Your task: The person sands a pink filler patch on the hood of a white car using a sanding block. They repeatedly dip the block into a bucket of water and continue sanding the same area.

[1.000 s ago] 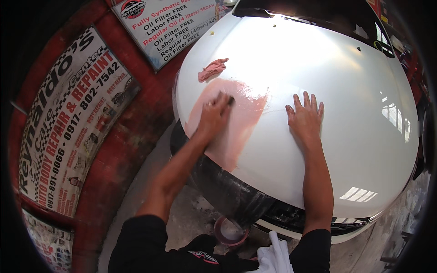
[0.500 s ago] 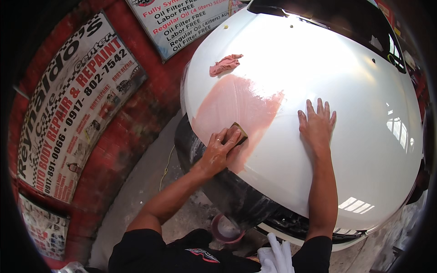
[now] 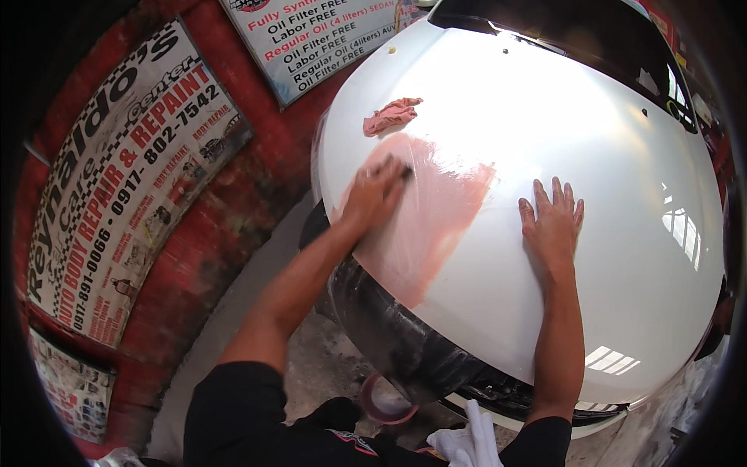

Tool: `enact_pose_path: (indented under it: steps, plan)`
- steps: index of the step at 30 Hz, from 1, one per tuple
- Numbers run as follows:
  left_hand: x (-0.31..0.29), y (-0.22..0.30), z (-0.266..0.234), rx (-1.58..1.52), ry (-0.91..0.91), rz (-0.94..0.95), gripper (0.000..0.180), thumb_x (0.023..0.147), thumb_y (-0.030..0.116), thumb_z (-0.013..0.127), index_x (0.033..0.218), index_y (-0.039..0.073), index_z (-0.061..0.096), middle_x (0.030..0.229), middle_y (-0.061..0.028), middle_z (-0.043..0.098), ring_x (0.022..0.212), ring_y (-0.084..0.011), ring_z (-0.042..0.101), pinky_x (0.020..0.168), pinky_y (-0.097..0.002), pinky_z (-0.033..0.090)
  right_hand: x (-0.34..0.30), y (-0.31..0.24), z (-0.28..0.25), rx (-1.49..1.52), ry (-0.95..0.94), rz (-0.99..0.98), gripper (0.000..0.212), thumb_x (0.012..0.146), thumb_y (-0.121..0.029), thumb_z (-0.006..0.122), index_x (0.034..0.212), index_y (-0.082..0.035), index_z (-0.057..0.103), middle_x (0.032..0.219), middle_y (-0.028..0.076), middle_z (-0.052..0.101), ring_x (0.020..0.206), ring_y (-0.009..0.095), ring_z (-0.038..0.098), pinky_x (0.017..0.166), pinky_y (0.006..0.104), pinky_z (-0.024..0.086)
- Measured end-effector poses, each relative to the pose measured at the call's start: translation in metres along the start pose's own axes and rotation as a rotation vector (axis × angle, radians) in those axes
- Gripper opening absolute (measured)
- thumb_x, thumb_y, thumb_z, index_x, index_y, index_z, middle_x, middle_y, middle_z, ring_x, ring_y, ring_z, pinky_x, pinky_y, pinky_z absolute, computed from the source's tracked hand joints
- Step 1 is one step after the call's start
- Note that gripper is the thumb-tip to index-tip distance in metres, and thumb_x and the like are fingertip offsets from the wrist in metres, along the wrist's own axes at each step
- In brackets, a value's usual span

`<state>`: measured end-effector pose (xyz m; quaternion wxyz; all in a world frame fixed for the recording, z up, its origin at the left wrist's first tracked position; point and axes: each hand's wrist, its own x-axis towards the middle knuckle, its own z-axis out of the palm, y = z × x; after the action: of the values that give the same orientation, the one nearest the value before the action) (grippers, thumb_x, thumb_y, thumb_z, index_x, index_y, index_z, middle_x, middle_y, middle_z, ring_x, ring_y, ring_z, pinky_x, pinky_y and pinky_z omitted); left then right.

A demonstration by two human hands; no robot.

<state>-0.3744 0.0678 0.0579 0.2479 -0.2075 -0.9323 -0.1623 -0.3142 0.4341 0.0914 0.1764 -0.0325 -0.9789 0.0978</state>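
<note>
My left hand is closed around a small sanding block, smeared by motion; only the block's dark end shows past my fingers. It presses on the upper left part of a pinkish, wet-looking patch on a white car hood. To the right, my right hand lies flat on the bare white paint, fingers spread, holding nothing. A crumpled pink cloth rests on the hood just beyond the patch.
A dark, scuffed bumper runs along the hood's near edge. On the floor below stands a round reddish bucket. White gloves hang at my front. A red wall with signs rises at the left.
My left hand has slid the sanding block away from me and slightly left, from the patch's near part to its far left part. My right hand stays flat on the hood.
</note>
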Motion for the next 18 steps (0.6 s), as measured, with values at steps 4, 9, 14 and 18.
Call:
enact_pose_path:
  steps: [4,9,14,18]
  plan:
    - [0.054,0.013,-0.019,0.179,-0.110,-0.299,0.046,0.100,0.023,0.066,0.143,0.007,0.062,0.136,-0.0205,0.068,0.125,-0.0413,0.062,0.105,-0.0506,0.046,-0.003,-0.003,0.005,0.032,0.008,-0.032,0.054,0.107,-0.044,0.054,0.153,-0.017,0.058,0.166,0.014,0.044,0.158,0.034,0.030,0.130,0.0559,0.015]
    - [-0.098,0.061,0.021,-0.091,0.048,0.107,0.055,0.091,0.015,0.074,0.145,0.009,0.064,0.140,-0.0247,0.065,0.130,-0.0426,0.058,0.114,-0.0519,0.044,-0.002,0.020,0.000,-0.040,0.009,0.015,0.053,0.107,-0.043,0.055,0.153,-0.016,0.058,0.166,0.016,0.044,0.158,0.035,0.030,0.130,0.0562,0.015]
    - [0.045,-0.029,-0.007,0.130,0.017,-0.154,0.050,0.101,0.026,0.064,0.148,0.008,0.060,0.145,-0.0167,0.065,0.131,-0.0418,0.057,0.116,-0.0477,0.039,0.003,-0.020,0.002,0.046,0.031,-0.063,0.053,0.107,-0.042,0.056,0.151,-0.014,0.059,0.164,0.017,0.046,0.157,0.036,0.031,0.129,0.0584,0.016]
    - [-0.029,0.051,0.022,-0.192,-0.001,0.064,0.049,0.098,0.022,0.070,0.145,0.010,0.064,0.149,-0.0183,0.062,0.130,-0.0409,0.059,0.113,-0.0498,0.043,0.004,0.006,0.008,-0.021,0.042,-0.025,0.053,0.107,-0.042,0.056,0.151,-0.014,0.060,0.164,0.017,0.046,0.157,0.036,0.031,0.129,0.0586,0.016]
